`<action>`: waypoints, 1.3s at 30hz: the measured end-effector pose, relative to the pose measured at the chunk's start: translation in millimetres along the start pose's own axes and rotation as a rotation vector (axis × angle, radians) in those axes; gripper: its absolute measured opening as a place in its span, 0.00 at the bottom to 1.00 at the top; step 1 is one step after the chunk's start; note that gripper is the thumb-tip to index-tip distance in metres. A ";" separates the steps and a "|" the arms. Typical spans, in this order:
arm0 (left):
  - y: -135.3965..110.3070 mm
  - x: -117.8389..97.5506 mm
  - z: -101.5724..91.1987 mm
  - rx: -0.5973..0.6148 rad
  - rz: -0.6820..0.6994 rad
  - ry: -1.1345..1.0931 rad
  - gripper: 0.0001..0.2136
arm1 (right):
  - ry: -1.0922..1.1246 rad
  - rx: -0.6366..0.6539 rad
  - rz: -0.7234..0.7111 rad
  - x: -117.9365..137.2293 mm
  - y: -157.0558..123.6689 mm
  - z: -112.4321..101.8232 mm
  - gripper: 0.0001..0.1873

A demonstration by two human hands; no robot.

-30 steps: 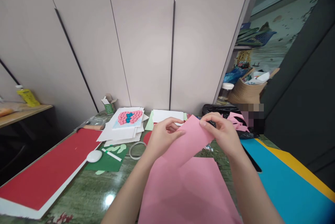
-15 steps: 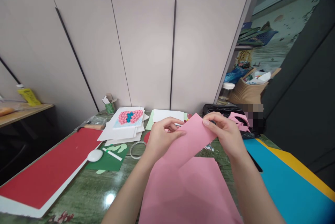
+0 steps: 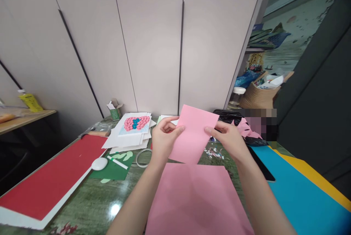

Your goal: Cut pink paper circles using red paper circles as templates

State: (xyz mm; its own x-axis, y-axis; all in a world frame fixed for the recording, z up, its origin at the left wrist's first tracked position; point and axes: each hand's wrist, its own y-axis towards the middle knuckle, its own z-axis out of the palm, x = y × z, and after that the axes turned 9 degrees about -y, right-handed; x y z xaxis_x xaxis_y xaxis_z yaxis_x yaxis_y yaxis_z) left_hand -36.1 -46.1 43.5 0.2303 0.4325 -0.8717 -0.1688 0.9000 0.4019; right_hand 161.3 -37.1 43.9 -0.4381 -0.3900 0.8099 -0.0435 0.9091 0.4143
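Note:
A small piece of pink paper [image 3: 195,132] is held up between both hands, its long sides running nearly upright. My left hand [image 3: 165,138] pinches its left edge, thumb on the near face. On the opposite edge, my right hand [image 3: 229,138] is closed with its thumb pressed to the paper and fingers behind. Below lies a larger pink sheet [image 3: 197,198] flat on the green table [image 3: 82,205]. Paper scraps [image 3: 215,153] are scattered beyond it, partly behind the right hand.
Left are a red sheet [image 3: 55,176], white mouse [image 3: 99,163], green paper [image 3: 109,172] with a marker [image 3: 117,162], tape roll [image 3: 139,161] and white papers [image 3: 123,141] topped by a pink-and-blue picture [image 3: 136,122]. Right are blue card [image 3: 296,191], a dark flat device [image 3: 260,163] and a black bag [image 3: 227,116].
Both hands have turned the small pink paper from a slant to nearly upright and raised it clear of the large pink sheet. My right hand's grip has shifted from the upper corner to the side.

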 end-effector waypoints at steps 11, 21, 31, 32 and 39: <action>-1.1 5.0 1.6 0.011 -0.073 -0.117 0.19 | -0.020 0.012 0.019 -6.6 0.3 -4.1 0.14; -0.3 4.9 0.7 0.042 -0.089 -0.144 0.17 | 0.051 0.086 0.049 -9.0 1.5 -5.6 0.13; 0.0 0.4 -1.0 0.105 -0.080 -0.047 0.16 | 0.164 -0.196 0.010 -9.3 3.4 -3.5 0.13; 0.1 0.3 -1.0 0.108 -0.081 -0.048 0.17 | 0.187 -0.192 0.006 -9.9 3.6 -3.2 0.14; -0.4 -0.3 -1.7 0.137 -0.062 -0.026 0.17 | 0.352 -0.162 -0.030 -8.2 4.2 -0.4 0.16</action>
State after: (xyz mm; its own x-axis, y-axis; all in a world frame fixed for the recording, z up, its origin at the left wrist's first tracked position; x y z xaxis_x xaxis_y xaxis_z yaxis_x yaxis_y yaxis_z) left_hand -37.8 -46.7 43.1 0.2614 0.3755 -0.8892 -0.0217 0.9233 0.3836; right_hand 165.0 -30.2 39.2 -0.1024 -0.4683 0.8776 0.1026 0.8726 0.4776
